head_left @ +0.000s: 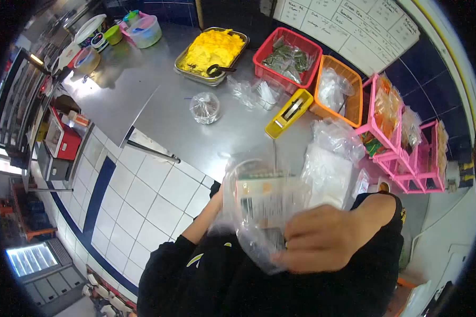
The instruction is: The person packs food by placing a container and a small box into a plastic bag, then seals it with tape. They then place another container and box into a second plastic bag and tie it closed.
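Note:
A clear plastic bag [248,235] is in front of my body, its round rim facing up. My right hand [322,238], blurred by motion, has its fingers curled on the bag's right side. Behind the bag's left side is my left hand [218,196], its fingers hidden by the plastic. Through the film shows a box-like pack [264,202] with a printed label. Close to the right hand lies a stack of clear plastic bags [328,169] on the steel table [166,119].
A tray of yellow food [211,53] with a black spoon stands at the back. Near it are a small wrapped bundle [205,108], a yellow tape dispenser [289,113], a red basket [288,55], an orange basket [336,90] and a pink rack [402,142]. White floor tiles [164,195] show at left.

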The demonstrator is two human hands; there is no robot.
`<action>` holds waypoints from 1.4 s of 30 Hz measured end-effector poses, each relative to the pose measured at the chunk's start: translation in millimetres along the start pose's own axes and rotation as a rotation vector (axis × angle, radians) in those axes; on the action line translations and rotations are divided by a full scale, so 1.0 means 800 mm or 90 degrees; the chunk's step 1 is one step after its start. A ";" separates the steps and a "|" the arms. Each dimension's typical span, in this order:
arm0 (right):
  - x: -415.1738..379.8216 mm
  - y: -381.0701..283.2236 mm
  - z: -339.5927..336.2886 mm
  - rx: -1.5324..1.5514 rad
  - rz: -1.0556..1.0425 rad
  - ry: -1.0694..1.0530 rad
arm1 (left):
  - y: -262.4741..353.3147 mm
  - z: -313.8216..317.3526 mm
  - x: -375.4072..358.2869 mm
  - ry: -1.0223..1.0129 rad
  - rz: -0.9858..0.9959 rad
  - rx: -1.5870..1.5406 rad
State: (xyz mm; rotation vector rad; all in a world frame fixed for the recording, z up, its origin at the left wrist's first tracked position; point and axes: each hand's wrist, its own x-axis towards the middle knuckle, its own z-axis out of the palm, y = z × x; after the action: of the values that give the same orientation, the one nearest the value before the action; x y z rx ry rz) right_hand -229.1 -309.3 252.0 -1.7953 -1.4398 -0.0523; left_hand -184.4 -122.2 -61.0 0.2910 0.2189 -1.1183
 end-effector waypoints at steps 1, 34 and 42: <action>-0.002 -0.002 0.001 0.001 -0.004 -0.006 | -0.008 -0.002 -0.002 0.019 0.011 0.040; -0.050 0.054 -0.013 -0.106 0.101 0.123 | 0.026 0.063 -0.043 0.301 -0.020 1.087; -0.043 0.101 -0.009 -0.227 0.320 0.259 | 0.022 0.201 -0.032 0.095 0.565 1.257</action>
State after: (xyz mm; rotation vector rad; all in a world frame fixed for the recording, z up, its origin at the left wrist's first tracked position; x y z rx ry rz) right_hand -170.8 -342.5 195.0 -2.2310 -0.6991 -0.4104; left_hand -174.9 -147.6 100.3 1.9747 -0.9220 -0.0500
